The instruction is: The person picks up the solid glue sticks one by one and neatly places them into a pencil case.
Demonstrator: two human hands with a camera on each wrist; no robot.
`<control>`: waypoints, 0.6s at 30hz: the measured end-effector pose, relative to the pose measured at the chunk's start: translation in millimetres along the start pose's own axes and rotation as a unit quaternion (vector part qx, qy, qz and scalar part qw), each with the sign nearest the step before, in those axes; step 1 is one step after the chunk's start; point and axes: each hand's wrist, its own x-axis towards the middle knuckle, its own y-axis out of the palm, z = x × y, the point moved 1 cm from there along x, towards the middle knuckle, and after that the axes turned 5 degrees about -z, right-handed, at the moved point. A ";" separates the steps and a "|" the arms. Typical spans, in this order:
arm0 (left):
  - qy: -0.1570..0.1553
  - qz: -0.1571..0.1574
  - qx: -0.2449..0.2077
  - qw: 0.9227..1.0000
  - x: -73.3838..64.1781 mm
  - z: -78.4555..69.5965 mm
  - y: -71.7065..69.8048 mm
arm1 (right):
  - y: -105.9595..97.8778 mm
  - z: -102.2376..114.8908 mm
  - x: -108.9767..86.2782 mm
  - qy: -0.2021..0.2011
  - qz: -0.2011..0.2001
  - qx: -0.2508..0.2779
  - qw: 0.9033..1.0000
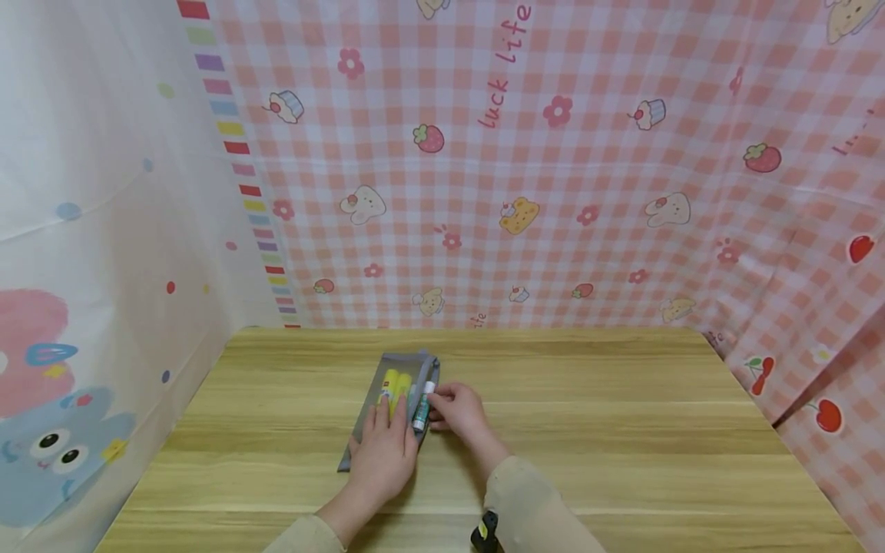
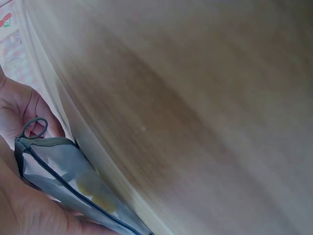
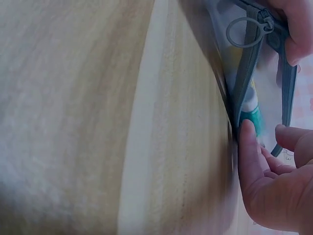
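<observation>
A grey mesh zip pouch (image 1: 399,362) lies on the table with yellow tubes (image 1: 391,379) inside. My left hand (image 1: 383,453) rests over its near part, straight fingers spread on the mesh across the yellow tubes. At the pouch's right side, my right hand (image 1: 462,411) pinches a green-and-white tube (image 1: 422,413), which looks like a glue stick. The right wrist view shows the zip (image 3: 248,73) parted and this green tube (image 3: 252,116) between its edges, fingertips at its end. In the left wrist view, the mesh pouch (image 2: 63,164) partly hides the hand behind it.
The wood-grain table (image 1: 622,430) extends on both sides of the pouch. A pink checked cloth (image 1: 484,184) hangs behind it, and a white printed cloth (image 1: 124,253) hangs at the left. A small black object (image 1: 486,530) sits by the right sleeve.
</observation>
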 end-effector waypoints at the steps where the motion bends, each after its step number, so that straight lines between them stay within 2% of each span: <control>1: 0.002 -0.001 -0.001 1.000 -0.2 0.1 0.1 | 0.4 0.1 -0.5 0.002 0.002 0.000 1.000; 8: 0.007 -0.005 -0.002 1.000 -0.4 0.6 0.7 | 3.8 -1.0 -4.3 -0.002 0.016 -0.004 1.000; 18: 0.010 -0.007 -0.010 1.000 -0.8 1.5 0.6 | 6.9 0.6 -11.0 -0.049 0.047 -0.083 0.994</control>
